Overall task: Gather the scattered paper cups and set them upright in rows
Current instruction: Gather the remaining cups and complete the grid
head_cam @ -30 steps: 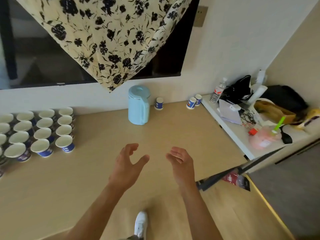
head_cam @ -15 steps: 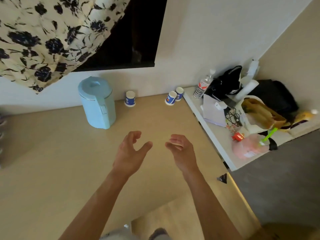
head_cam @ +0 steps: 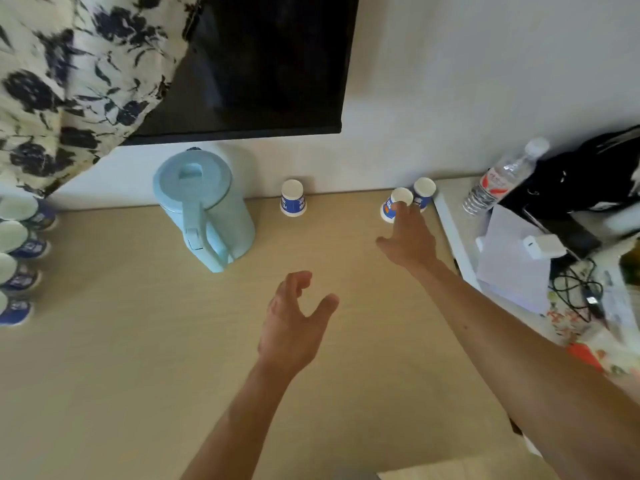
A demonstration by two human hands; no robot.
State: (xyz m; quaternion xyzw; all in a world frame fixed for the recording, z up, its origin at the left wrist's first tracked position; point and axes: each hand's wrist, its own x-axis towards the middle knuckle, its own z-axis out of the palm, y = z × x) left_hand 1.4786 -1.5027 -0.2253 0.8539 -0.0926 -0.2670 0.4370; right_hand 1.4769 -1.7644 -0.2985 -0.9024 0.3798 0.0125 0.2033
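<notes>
Change: half a second ago both hands hovered side by side over the middle of the surface (head_cam: 138, 375). The right hand (head_cam: 410, 240) has since stretched out to the back right corner, and the view has swung in after it.
Right hand: its fingers (head_cam: 407, 216) are extended, with the tips on the near cup (head_cam: 390, 206). The thumb is splayed wide and nothing is wrapped round the cup yet.
Left hand: the left hand (head_cam: 292, 327) still hovers over mid-surface, loosely spread and holding nothing.
Meaning for the task: I judge this is the start of a pick-up of one of the last strays, with the grip not yet made.
Task cups: the near cup leans against or just beside the far cup (head_cam: 423, 194) at the corner. A lone cup (head_cam: 293, 202) stands by the wall, right of the kettle. The finished rows of cups (head_cam: 14, 237) sit well apart at the left edge.
Cup make: thin paper, tapered round form, blue print on white. The three strays seem to sit mouth down, though blur keeps that uncertain.
Kettle: the kettle (head_cam: 204, 206) is pale blue smooth plastic with a rounded body, a flat lid and a loop handle.
Surface: matte, light wood-grain laminate.
Nearby: a clear ribbed water bottle (head_cam: 502, 178) stands on the white side shelf (head_cam: 450, 223).
</notes>
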